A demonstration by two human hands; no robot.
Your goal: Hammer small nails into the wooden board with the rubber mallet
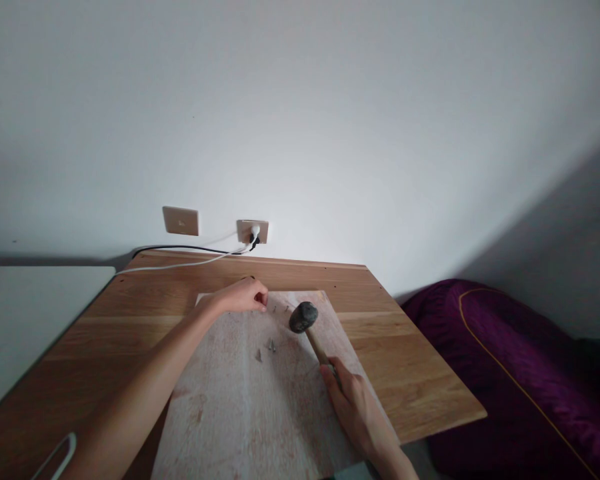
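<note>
My right hand [353, 403] is wrapped round the wooden handle of a rubber mallet [304, 317]. The mallet's black head is raised over a whitish wooden board [220, 413]. Near the board's far edge, my left hand [245, 295] is closed with the fingertips pinched low at the surface; whatever they may hold is hidden. Just right of those fingers, thin nails [287, 309] stand in the board in a row. A small cluster of loose nails [271, 345] lies closer to me, with another nail or two [259, 356] beside it.
The board rests on a wooden table [410, 373] set against a white wall. White and black cables [180, 267] run along the table's back left to a wall socket [261, 231]. A white panel [35, 320] is at the left. Purple bedding [480, 347] is at the right.
</note>
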